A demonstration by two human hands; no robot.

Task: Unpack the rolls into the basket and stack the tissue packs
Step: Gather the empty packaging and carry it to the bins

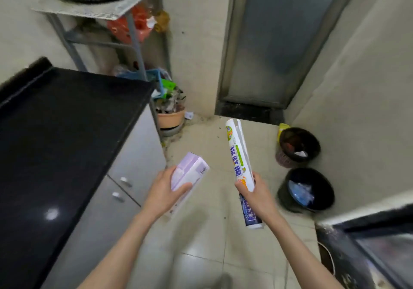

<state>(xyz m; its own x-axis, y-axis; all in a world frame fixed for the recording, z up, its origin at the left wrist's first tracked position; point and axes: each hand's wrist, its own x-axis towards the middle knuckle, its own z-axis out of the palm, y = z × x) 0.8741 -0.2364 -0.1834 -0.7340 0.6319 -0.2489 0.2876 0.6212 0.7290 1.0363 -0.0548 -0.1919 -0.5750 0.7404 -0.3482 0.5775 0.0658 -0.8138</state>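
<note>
My left hand [164, 193] grips a pale purple tissue pack [190, 172], held tilted over the tiled floor beside the cabinet. In my right hand [257, 197] is a long white roll in printed wrapping [238, 152], gripped near its lower third, its top pointing up and away. Both hands hover at mid-height in front of me, about a hand's width apart. No basket shows clearly; a blue basket-like crate [154, 76] sits low on the rack behind the counter.
A black countertop [67, 121] over grey cabinet doors fills the left. A metal rack [134, 34] holds bags and clutter. Two dark bins [299, 145] [306, 190] stand on the right by the wall. A closed door [279, 38] is ahead, a flowerpot [171, 119] beside it.
</note>
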